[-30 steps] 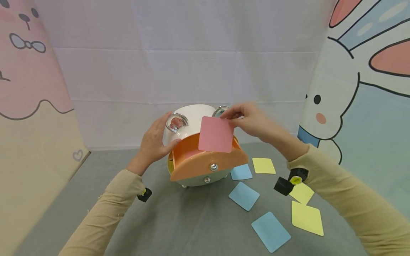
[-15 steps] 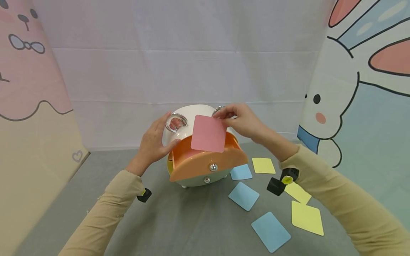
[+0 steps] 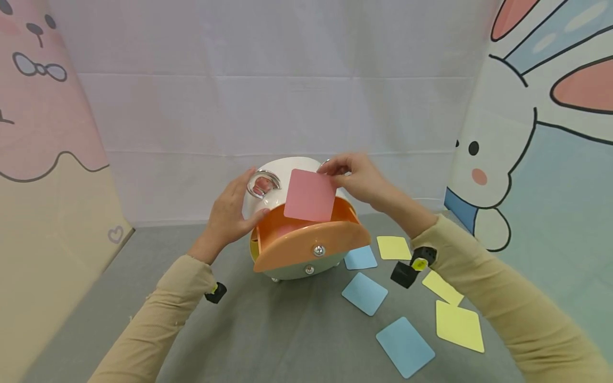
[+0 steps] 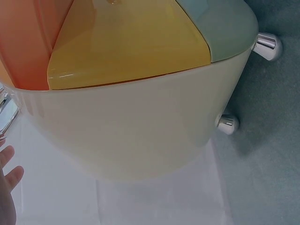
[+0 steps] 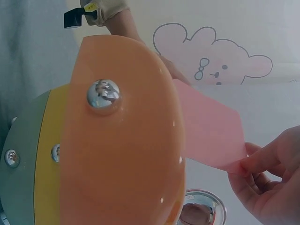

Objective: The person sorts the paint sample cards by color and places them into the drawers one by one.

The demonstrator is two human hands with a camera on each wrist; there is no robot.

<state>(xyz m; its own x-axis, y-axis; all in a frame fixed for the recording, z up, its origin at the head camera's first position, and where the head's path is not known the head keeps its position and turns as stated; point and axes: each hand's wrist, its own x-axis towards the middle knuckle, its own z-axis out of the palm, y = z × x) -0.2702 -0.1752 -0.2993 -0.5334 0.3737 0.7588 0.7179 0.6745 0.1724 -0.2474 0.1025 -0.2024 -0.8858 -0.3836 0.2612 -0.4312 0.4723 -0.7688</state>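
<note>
A round storage box (image 3: 297, 165) with a white top has an orange drawer (image 3: 297, 244) pulled out at its front. Below it are a yellow drawer (image 5: 50, 140) and a green drawer (image 3: 292, 272), each with a silver knob. My left hand (image 3: 229, 215) rests against the box's left side, thumb by the drawer opening, fingers extended. Between thumb and fingers, my right hand (image 3: 361, 178) pinches a pink square card (image 3: 309, 196) by its right edge, above the opened drawer. Something pink (image 3: 287, 230) shows inside the drawer, mostly hidden by its front.
Several blue cards (image 3: 405, 347) and yellow cards (image 3: 460, 325) lie on the grey cloth right of the box. A silver ring-shaped ear (image 3: 263, 183) sticks out of the box's upper left. White cloth (image 3: 287, 96) hangs behind, with printed cartoon panels at both sides.
My right hand has moved left with the pink card, and the card has risen slightly in the last half second. The left hand and the box have stayed in place.
</note>
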